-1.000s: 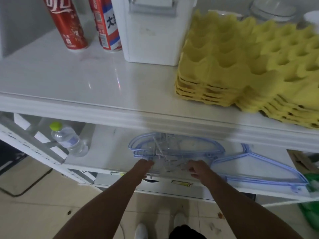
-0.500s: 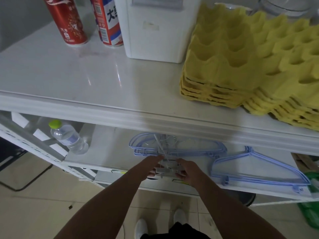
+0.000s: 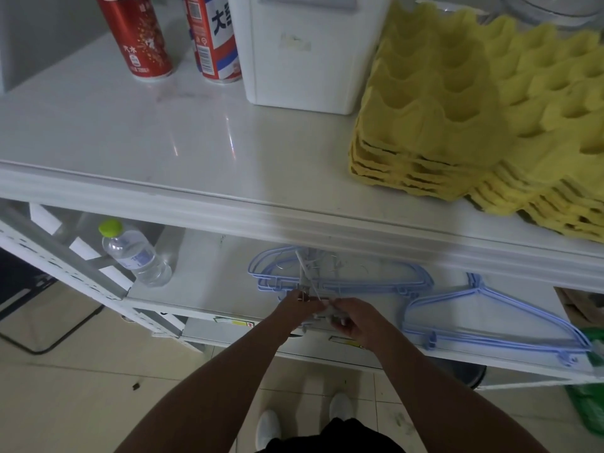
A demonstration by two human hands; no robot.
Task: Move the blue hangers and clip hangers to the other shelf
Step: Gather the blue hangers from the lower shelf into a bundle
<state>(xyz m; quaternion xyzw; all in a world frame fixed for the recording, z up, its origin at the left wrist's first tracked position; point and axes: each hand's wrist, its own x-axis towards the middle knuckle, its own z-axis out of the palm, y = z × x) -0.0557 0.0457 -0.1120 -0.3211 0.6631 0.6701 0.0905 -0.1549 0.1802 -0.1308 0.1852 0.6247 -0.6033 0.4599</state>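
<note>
Both my left hand (image 3: 295, 300) and right hand (image 3: 354, 317) have drawn closer together, fingers gripping the clip hangers (image 3: 322, 310) at the lower shelf (image 3: 209, 289) edge.

Pale blue hangers (image 3: 340, 282) on the white lower shelf (image 3: 202, 276). Yellow egg trays (image 3: 457, 119) far right. Red can (image 3: 137, 37), far left, with white print; red, white and blue can (image 3: 215, 40) beside it. Lime-green cap on the clear bottle (image 3: 134, 253). Clear, whitish clip hangers (image 3: 323, 310).
</note>
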